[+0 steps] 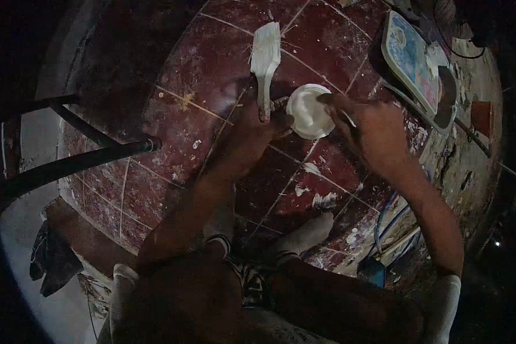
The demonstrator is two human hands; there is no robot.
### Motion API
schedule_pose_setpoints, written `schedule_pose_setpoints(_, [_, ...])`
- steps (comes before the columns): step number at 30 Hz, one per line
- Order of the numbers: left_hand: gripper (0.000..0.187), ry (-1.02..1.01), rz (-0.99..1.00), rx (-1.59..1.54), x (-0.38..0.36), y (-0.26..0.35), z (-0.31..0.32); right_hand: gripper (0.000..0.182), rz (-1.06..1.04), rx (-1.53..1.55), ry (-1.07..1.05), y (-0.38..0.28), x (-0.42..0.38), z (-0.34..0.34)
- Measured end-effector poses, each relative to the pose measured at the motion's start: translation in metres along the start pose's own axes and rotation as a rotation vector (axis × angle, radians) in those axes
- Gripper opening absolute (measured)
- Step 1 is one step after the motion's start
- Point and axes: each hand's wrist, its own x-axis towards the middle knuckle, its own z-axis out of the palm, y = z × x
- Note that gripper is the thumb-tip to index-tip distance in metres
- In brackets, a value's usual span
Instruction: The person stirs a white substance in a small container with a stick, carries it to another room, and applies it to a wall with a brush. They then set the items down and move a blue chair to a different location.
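My left hand [261,123] is closed round the handle of a flat paintbrush [266,51], whose whitish bristles point away from me. The thumb and fingers of that hand also meet the near left side of a small round white cup [307,114]. White material shows inside the cup, brightest on its left. My right hand [378,132] comes in from the right with fingertips bent over the cup's rim. Something thin and pale [350,119] shows between its fingers, too small to name. Part of the cup's right side is hidden by these fingers.
Dark red tiles [212,63] with white splashes cover the floor. Black tubular metal legs [97,152] stand at left. A white-rimmed panel with a blue face [410,57] leans at upper right. A blue object [374,272] and cords lie at lower right, near my feet.
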Motion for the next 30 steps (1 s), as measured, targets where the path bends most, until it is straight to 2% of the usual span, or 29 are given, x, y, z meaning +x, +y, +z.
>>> schedule_pose_setpoints(1, [0.043,-0.001,0.000,0.001,0.000,0.001,0.001,0.024,0.001,0.000,0.000,0.004,0.000,0.007])
schedule_pose_setpoints(3, [0.047,0.018,0.127,0.053,-0.001,0.004,0.002,0.025,-0.205,0.272,0.095,0.010,0.001,0.023])
schedule_pose_setpoints(4, [0.047,0.018,0.127,0.054,-0.001,0.003,0.003,0.025,-0.205,0.273,0.095,0.010,-0.001,0.019])
schedule_pose_setpoints(6, [0.051,0.016,0.119,-0.059,-0.003,0.001,0.004,0.023,-0.079,-0.014,0.034,0.006,-0.004,0.006])
schedule_pose_setpoints(7, [0.051,0.017,0.119,-0.058,-0.004,0.004,0.003,0.023,-0.080,-0.013,0.034,0.006,-0.003,0.011])
schedule_pose_setpoints(9, [0.061,-0.045,0.022,0.031,-0.006,0.013,0.001,0.020,-0.138,0.267,0.175,0.008,-0.002,0.023])
schedule_pose_setpoints(13, [0.058,0.077,0.000,0.161,-0.003,0.005,0.002,0.019,-0.173,0.160,0.082,0.006,-0.005,0.009])
schedule_pose_setpoints(15, [0.056,-0.063,0.153,-0.076,-0.005,0.009,0.004,0.020,-0.066,0.143,0.125,0.002,-0.003,0.004])
schedule_pose_setpoints(16, [0.056,-0.064,0.154,-0.076,-0.006,0.013,0.005,0.020,-0.065,0.142,0.126,0.004,-0.003,0.008])
schedule_pose_setpoints(18, [0.052,0.039,0.023,0.161,-0.008,0.019,0.005,0.022,-0.146,0.334,0.109,0.007,-0.004,0.019])
schedule_pose_setpoints(19, [0.052,0.040,0.023,0.162,-0.007,0.014,0.004,0.022,-0.147,0.335,0.109,0.007,-0.004,0.016])
schedule_pose_setpoints(21, [0.053,-0.025,0.104,-0.075,-0.001,0.002,0.002,0.024,-0.057,-0.018,0.058,0.002,-0.007,0.006])
schedule_pose_setpoints(22, [0.053,-0.024,0.103,-0.073,0.000,-0.001,0.001,0.024,-0.057,-0.016,0.058,0.001,-0.008,0.009])
schedule_pose_setpoints(24, [0.049,0.007,0.078,0.011,0.001,-0.002,0.000,0.027,-0.065,0.345,0.194,0.002,-0.008,0.019])
schedule_pose_setpoints(25, [0.049,0.011,0.078,0.014,0.001,-0.005,0.000,0.027,-0.068,0.348,0.195,0.002,-0.010,0.018])
schedule_pose_setpoints(27, [0.049,0.011,0.204,-0.140,0.000,-0.001,0.006,0.028,-0.166,0.091,-0.042,0.006,-0.014,0.011])
schedule_pose_setpoints(28, [0.049,0.012,0.206,-0.141,-0.003,0.005,0.006,0.028,-0.168,0.089,-0.041,0.004,-0.014,0.009])
schedule_pose_setpoints(30, [0.049,0.045,0.028,0.216,-0.008,0.020,0.004,0.032,-0.128,0.010,0.049,0.002,-0.014,0.007])
